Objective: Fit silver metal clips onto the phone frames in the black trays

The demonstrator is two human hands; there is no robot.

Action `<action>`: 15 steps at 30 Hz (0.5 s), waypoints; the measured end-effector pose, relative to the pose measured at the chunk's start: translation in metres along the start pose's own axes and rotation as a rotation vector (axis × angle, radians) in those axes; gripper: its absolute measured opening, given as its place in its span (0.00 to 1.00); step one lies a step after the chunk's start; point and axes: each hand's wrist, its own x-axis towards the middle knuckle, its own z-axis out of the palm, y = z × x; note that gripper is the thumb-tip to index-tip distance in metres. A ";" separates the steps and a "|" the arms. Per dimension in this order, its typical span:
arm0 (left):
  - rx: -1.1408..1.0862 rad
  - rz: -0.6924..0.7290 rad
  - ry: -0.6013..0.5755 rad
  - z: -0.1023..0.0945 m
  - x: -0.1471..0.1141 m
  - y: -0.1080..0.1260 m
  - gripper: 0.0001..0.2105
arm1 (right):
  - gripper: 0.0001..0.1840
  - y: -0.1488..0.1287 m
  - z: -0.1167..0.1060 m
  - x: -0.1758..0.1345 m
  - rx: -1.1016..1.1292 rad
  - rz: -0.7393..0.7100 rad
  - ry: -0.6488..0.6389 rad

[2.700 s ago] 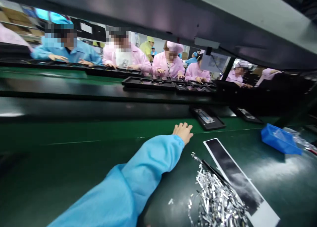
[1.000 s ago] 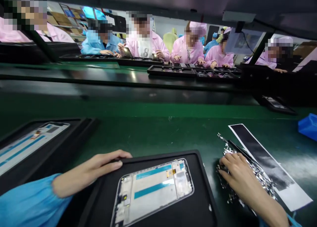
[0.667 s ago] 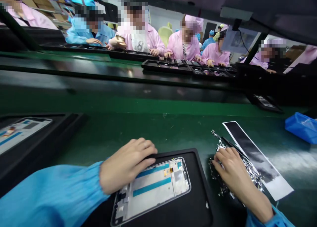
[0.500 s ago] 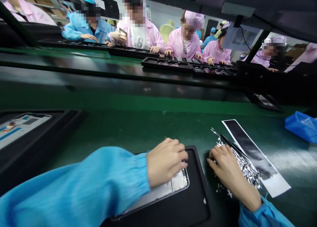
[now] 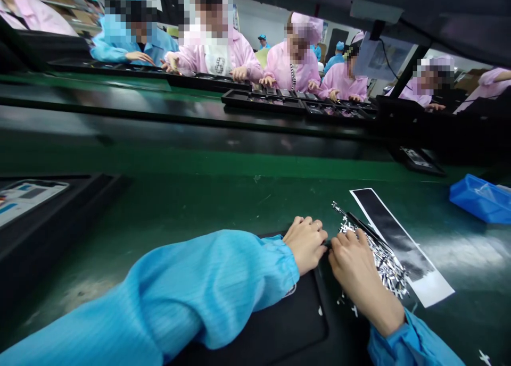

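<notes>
My left hand [image 5: 306, 243], fingers curled, hovers over the right edge of a black tray [image 5: 287, 329]. Just beside it my right hand [image 5: 356, 265] has its fingers pinched together, the fingertips of both hands nearly meeting. Whatever lies between them is too small or hidden to name. Under my left sleeve, only a corner of a phone frame [image 5: 292, 290] shows on the tray. A heap of small silvery strips [image 5: 385, 267] spreads beside my right hand, with dark tweezers [image 5: 367, 225] lying along it.
A white sheet with a dark band [image 5: 407, 249] lies right of the heap. Farther right stands a blue bin [image 5: 481, 198]. Another black tray [image 5: 91, 196] holding a phone part sits at left. Across the raised line, several people work at trays [image 5: 263, 101].
My left hand has moved right, off the phone frame and up to my right hand. My sleeve now covers most of the frame. The view has shifted slightly.
</notes>
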 end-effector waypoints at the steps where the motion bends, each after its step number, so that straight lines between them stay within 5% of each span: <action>1: -0.014 -0.001 0.005 0.001 0.000 0.001 0.06 | 0.11 -0.001 0.001 0.001 0.025 0.012 0.006; 10: -0.309 -0.099 0.088 0.004 0.000 0.005 0.07 | 0.11 0.006 -0.015 0.000 0.559 0.304 0.211; 15: -0.563 -0.158 0.140 0.001 0.000 0.005 0.06 | 0.10 0.010 -0.022 0.000 0.951 0.422 0.175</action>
